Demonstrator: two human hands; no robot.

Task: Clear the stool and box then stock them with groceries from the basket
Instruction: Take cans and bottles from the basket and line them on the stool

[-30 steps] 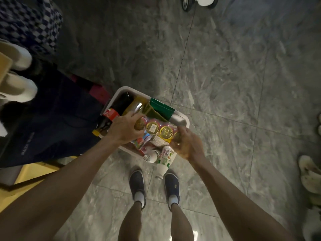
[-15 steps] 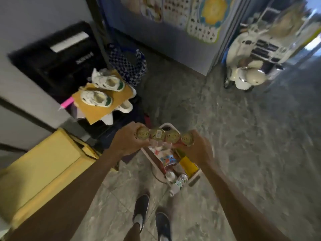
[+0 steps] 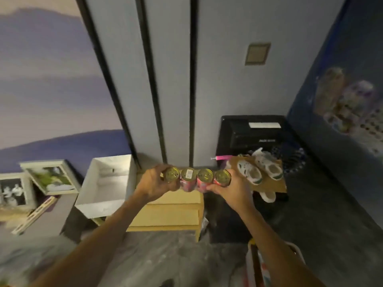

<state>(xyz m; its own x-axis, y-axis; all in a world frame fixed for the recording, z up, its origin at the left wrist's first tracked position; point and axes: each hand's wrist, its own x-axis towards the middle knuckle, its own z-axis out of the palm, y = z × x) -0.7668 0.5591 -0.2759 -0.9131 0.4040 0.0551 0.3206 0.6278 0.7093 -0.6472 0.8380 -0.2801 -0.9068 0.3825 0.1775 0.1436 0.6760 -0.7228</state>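
Four-can row (image 3: 195, 179) is now up & out of the basket (image 3: 251, 266). A sec ago it was being grasped down among the groceries. Half a sec ago it was lifted just clear. Now it's held over the far edge of the yellow stool (image 3: 170, 212). Left grip (image 3: 154, 182) is wrapped round the end can on its side, and right grip (image 3: 231, 190) is curled round the opposite end can. The row is squeezed btwn the two, lids up, approx. level. View has been swung up from floor to wall, so the basket is left at lower R.

For the task: stocking is judged under way, w/ an item in transit. Stool and white box (image 3: 107, 189) are both close by; which one is aimed for can't be told. Nothing is made out on the stool's visible top or inside the box.

Hard to read:
- Basket is cut off by the frame edge & right forearm, so its contents can't be identified.
- Stool's far part is hidden behind hands & cans.
- Can labels are blurred; only a pinkish wrap is seen.
- Shoes (image 3: 259, 172) on a cardboard sheet (image 3: 277, 186) are seen just R of the right grip, and what's beneath is lost in shadow.
- Picture frames (image 3: 48, 177) at L are softened by blur.
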